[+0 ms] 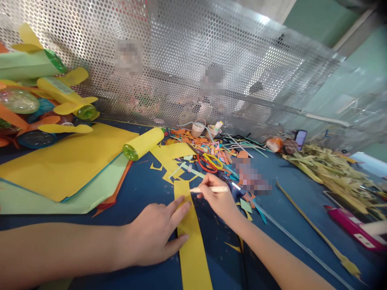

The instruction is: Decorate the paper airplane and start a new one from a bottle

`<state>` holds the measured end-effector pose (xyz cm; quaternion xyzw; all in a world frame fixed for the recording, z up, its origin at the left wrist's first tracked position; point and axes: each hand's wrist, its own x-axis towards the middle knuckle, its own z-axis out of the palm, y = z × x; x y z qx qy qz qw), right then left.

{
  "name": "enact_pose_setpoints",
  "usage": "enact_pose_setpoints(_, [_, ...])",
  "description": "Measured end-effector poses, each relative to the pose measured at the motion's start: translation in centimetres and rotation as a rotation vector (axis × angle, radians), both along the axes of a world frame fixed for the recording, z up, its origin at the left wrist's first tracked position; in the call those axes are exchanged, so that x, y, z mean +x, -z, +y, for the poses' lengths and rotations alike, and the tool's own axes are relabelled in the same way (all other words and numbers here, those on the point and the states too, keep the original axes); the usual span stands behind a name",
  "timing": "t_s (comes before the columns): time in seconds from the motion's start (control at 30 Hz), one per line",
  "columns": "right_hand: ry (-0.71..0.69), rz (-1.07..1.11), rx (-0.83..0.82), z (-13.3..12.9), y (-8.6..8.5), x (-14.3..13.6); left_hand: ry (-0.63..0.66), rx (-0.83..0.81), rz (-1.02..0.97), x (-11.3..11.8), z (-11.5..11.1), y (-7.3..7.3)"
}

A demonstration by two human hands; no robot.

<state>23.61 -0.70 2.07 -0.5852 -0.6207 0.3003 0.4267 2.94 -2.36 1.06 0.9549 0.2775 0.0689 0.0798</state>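
Observation:
A long yellow paper strip (195, 249) lies on the blue table, its near end running out of the bottom of the view. Fingers stretched out, my left hand (160, 233) presses flat on the strip's left side. My right hand (217, 197) grips a white pen (213, 189), whose tip meets the strip's right edge near its far end. Beyond my hands lie more yellow paper pieces (173, 153), red-handled scissors (205, 164) and yellow-handled scissors (216, 161). A bottle wrapped in yellow paper (145, 143) rests behind them to the left.
Large coloured paper sheets (66, 161) are stacked at left, with paper-trimmed bottles (57, 90) behind. Paper scraps (223, 147) litter the middle. A pink power strip (355, 227), dried husks (329, 165) and a long thin stick (314, 225) lie right. Perforated metal (181, 48) borders the back.

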Motion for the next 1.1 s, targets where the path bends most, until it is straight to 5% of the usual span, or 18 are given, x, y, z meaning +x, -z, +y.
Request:
enact_pose_setpoints(0.17, [0.183, 0.178, 0.157, 0.4, -0.7, 0.7, -0.021, -0.078, -0.137, -0.5, 0.7, -0.5])
enact_pose_setpoints(0.37, [-0.050, 0.336, 0.115, 0.1, -0.2, 0.2, -0.119, -0.298, -0.445, -0.8, 3.4, -1.5])
enact_pose_setpoints(0.6, [-0.160, 0.330, 0.050, -0.3, 0.1, -0.3, -0.187, -0.628, -0.743, -0.2, 6.4, 1.1])
enact_pose_setpoints(1.1, [-0.294, 0.276, -0.063, -0.6, 0.4, -0.8, -0.122, -0.518, -0.563, -0.1, 5.4, 0.3])
